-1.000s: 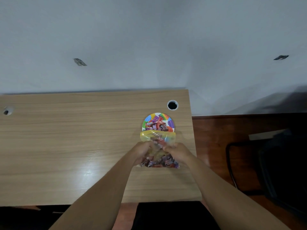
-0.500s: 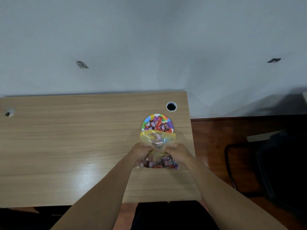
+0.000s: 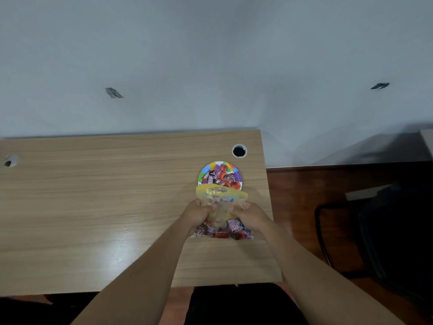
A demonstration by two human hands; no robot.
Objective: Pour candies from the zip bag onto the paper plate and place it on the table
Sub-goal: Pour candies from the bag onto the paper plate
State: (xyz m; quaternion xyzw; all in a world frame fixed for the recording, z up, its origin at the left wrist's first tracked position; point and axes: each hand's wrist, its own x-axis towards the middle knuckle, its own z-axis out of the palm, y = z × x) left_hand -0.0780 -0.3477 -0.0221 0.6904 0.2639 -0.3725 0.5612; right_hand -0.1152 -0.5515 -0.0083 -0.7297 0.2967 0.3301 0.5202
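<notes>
A clear zip bag (image 3: 221,198) with a yellow zip strip lies on the wooden table (image 3: 93,195), its mouth at the near rim of a colourful paper plate (image 3: 237,175). Several red and purple wrapped candies (image 3: 221,177) sit on the plate. More candies (image 3: 222,231) fill the bag's near end. My left hand (image 3: 195,213) grips the bag's left side and my right hand (image 3: 251,215) grips its right side, both around its middle.
A round cable hole (image 3: 239,151) lies just beyond the plate; another (image 3: 9,161) is at the far left. The table's right edge runs close to the plate. A dark chair (image 3: 375,231) stands on the wooden floor to the right. A grey wall rises behind.
The bag's mouth has spread a little wider at the plate's rim, and more candies show on the plate. Both hands keep their hold around the bag's middle.
</notes>
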